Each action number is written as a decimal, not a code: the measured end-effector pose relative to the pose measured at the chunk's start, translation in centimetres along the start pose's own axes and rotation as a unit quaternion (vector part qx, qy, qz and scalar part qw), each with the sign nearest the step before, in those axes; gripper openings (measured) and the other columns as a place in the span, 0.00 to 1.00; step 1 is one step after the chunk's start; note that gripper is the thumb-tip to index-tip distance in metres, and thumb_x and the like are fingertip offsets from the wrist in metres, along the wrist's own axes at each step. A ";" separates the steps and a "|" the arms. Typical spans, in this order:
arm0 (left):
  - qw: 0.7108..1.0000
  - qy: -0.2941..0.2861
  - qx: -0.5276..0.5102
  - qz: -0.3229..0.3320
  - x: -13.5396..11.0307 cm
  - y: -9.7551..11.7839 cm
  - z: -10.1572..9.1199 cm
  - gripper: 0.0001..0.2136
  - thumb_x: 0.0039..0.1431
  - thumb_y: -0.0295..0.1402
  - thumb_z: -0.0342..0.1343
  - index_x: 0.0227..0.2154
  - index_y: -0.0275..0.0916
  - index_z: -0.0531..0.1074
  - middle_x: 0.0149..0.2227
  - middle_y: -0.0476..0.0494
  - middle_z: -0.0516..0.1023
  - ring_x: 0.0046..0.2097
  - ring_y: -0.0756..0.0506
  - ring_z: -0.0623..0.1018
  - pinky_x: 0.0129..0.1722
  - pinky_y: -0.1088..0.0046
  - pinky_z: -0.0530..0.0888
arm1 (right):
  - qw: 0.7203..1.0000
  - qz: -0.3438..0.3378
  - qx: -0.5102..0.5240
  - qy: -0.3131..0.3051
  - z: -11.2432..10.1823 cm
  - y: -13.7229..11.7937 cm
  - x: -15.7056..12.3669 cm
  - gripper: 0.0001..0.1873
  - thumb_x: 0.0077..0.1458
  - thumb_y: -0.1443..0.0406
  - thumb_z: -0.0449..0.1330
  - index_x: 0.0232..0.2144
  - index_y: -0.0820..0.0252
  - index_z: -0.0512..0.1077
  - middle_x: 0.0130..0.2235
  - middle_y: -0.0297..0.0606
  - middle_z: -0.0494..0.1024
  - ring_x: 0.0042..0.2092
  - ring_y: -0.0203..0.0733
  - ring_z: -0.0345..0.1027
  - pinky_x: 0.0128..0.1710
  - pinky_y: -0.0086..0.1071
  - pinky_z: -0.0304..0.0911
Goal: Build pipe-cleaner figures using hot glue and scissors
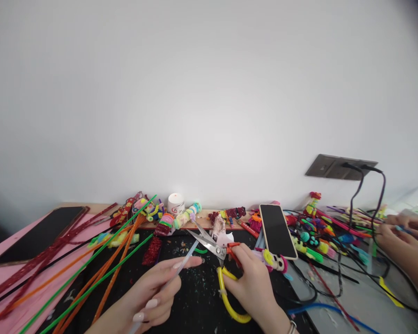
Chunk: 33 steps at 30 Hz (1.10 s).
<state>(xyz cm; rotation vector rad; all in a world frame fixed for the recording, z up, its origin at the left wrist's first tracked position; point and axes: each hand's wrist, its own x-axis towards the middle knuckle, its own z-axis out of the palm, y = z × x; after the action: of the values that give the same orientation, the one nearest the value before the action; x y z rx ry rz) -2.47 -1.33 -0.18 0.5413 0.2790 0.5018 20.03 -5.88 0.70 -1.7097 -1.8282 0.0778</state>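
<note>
My left hand [156, 290] is closed around a long, thin, translucent whitish glue stick [185, 260], which slants up to the right. In my right hand [252, 283] is a pair of scissors [209, 244], with one yellow and one red handle loop. The blades are spread and point up to the left. The stick's upper end is close to the lower blade; whether they touch I cannot tell. Behind the scissors are a small white paper piece [225, 239] and a brown-and-white figure [218, 226]. A pipe-cleaner doll [274, 260] lies just beyond my right hand.
Red, orange and green pipe cleaners [101, 260] cross the left side, near a dark phone [38, 236]. A paper cup [176, 204] stands by the wall. Another phone [277, 232] leans right of centre. Black cables hang from a wall socket [337, 167]. Another person's hands [400, 234] work far right.
</note>
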 end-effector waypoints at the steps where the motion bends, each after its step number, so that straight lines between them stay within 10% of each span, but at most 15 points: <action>1: 1.000 0.000 -0.003 0.003 0.0 0.0 0.0 0.20 0.55 0.35 0.55 0.50 0.32 0.68 0.10 0.59 0.59 0.08 0.59 0.48 0.07 0.85 0.50 | 1.000 0.000 -0.001 -0.001 -0.1 0.0 0.0 0.10 0.41 0.70 0.59 0.30 0.58 0.66 0.31 0.35 0.68 0.31 0.41 0.65 0.28 0.29 0.59; 33: 0.997 0.054 0.001 0.051 -0.2 -0.4 0.4 0.18 0.56 0.31 0.52 0.49 0.27 0.68 0.09 0.61 0.52 0.10 0.59 0.43 0.09 0.83 0.47 | 0.995 -0.026 -0.093 -0.022 0.4 0.2 -0.2 0.16 0.45 0.67 0.55 0.40 0.60 0.62 0.38 0.42 0.69 0.40 0.48 0.65 0.35 0.35 0.63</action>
<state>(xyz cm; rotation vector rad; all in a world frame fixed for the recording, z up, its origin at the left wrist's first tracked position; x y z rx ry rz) -2.32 -1.87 -0.04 0.5329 0.3559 0.6320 19.99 -5.85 0.21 -1.7975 -1.9625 -0.0789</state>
